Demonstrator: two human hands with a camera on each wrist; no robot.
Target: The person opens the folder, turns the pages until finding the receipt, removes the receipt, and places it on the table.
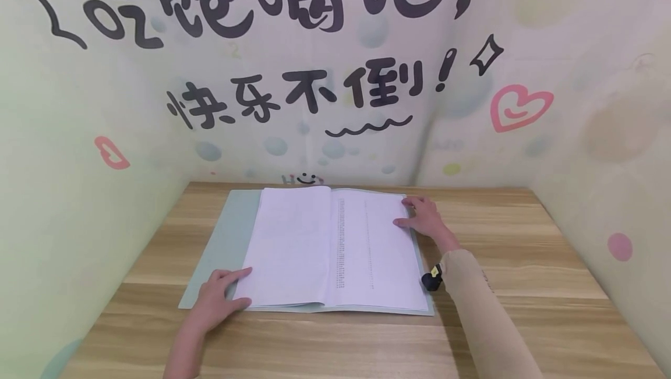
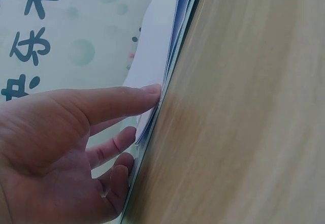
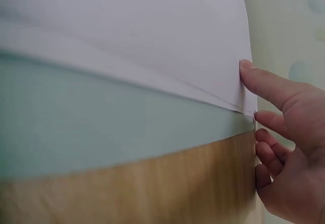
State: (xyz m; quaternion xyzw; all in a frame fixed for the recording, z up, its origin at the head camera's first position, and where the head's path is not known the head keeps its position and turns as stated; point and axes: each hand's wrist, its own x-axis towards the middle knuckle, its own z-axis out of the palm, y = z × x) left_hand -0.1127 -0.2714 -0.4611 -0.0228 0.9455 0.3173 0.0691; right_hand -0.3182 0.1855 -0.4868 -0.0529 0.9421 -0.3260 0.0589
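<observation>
A pale blue-green folder [image 1: 220, 245] lies spread on the table, with white sheets inside. The left page [image 1: 293, 239] looks blank, while the right page [image 1: 385, 251] carries columns of small print, too small to read. My left hand [image 1: 214, 300] rests at the lower left edge of the left page, thumb and forefinger extended; in the left wrist view the thumb [image 2: 137, 97] touches the stacked sheets' edge. My right hand [image 1: 423, 216] is at the upper right corner. In the right wrist view its thumb [image 3: 266, 84] lies on the page and its forefinger touches the sheet edge.
The wood-grain table [image 1: 503, 239] extends around the folder. Behind it stands a pale wall [image 1: 314, 158] with black lettering and pink hearts. A small black device [image 1: 432, 279] sits at my right wrist, beside the beige sleeve [image 1: 482, 309].
</observation>
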